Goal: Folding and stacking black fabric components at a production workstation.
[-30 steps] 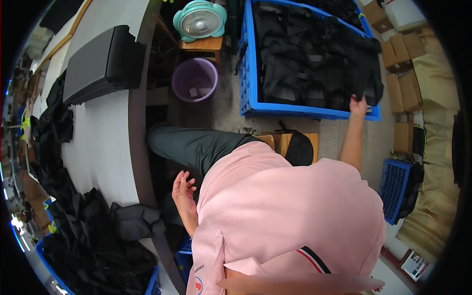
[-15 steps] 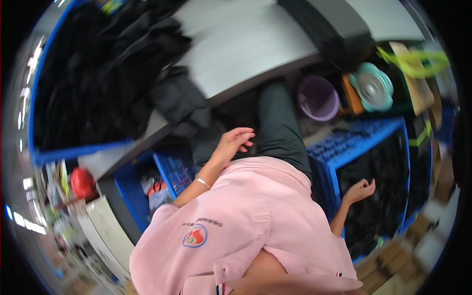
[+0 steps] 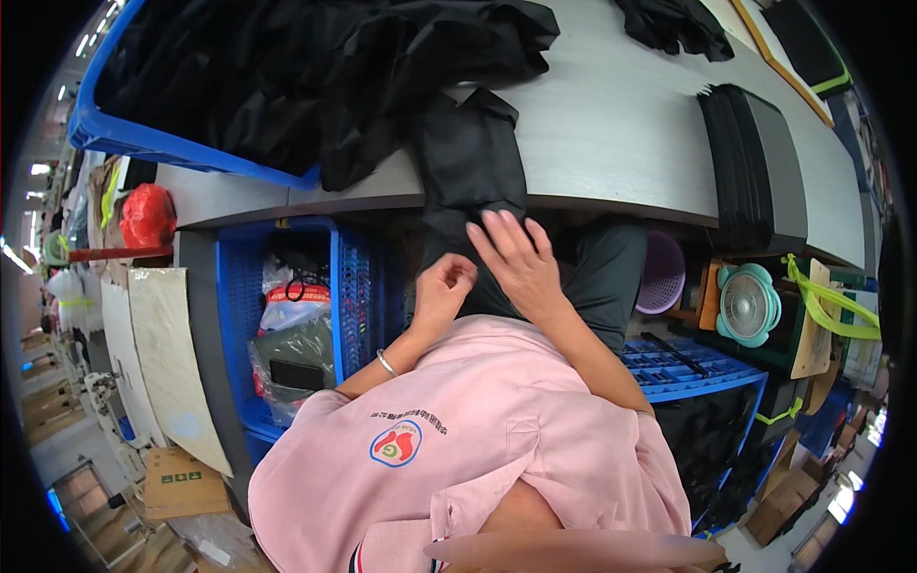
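Black fabric piece (image 3: 473,162) drapes, lightly creased, over the table edge (image 3: 611,201).

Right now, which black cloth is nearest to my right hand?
The black piece hanging over the table edge, by your right hand; the heaped cloth and crumpled cloth lie farther away.

The cloth (image 3: 473,158) is black, the shirt (image 3: 487,396) pink, the fan (image 3: 748,304) turquoise, the basket (image 3: 661,279) purple.

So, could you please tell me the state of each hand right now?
Left hand: fingers curled, nothing seen in it; whether fully closed cannot be told.
Right hand: open, by the black fabric piece; contact cannot be told.
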A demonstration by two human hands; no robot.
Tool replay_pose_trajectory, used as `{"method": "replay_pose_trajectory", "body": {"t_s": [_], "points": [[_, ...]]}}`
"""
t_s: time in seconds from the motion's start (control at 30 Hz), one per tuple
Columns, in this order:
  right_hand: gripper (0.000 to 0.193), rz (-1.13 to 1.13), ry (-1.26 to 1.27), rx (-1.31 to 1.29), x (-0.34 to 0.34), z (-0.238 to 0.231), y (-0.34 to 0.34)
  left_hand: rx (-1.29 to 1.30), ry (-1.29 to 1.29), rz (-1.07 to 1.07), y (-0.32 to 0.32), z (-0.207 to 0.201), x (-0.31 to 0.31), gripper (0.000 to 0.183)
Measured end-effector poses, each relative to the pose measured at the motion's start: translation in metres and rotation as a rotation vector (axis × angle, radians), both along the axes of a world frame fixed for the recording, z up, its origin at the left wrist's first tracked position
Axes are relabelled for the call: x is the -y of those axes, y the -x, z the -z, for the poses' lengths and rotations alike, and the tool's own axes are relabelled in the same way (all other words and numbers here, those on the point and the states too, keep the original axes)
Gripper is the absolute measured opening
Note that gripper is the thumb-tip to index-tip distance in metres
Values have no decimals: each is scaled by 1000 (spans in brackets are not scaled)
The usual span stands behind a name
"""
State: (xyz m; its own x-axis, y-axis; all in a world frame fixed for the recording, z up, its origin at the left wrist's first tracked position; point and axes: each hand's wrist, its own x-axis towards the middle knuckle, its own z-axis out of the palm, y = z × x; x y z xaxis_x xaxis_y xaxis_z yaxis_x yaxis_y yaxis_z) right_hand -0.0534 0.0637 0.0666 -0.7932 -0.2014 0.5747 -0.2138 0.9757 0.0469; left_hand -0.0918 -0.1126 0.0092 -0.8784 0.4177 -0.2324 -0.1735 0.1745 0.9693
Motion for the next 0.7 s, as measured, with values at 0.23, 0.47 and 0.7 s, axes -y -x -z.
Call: {"method": "replay_pose_trajectory", "body": {"t_s": [0.23, 0.47, 0.7], "points": [[23, 79, 389, -19, -24, -4, 48, 190, -127, 10, 12, -3, -21, 37], [18, 270, 1601, -76, -52, -37, 15, -401, -140, -80, 38, -63, -89, 55], [50, 393, 615, -166, -63, -42, 17, -363, -63, -1, 41, -51, -125, 28]]}}
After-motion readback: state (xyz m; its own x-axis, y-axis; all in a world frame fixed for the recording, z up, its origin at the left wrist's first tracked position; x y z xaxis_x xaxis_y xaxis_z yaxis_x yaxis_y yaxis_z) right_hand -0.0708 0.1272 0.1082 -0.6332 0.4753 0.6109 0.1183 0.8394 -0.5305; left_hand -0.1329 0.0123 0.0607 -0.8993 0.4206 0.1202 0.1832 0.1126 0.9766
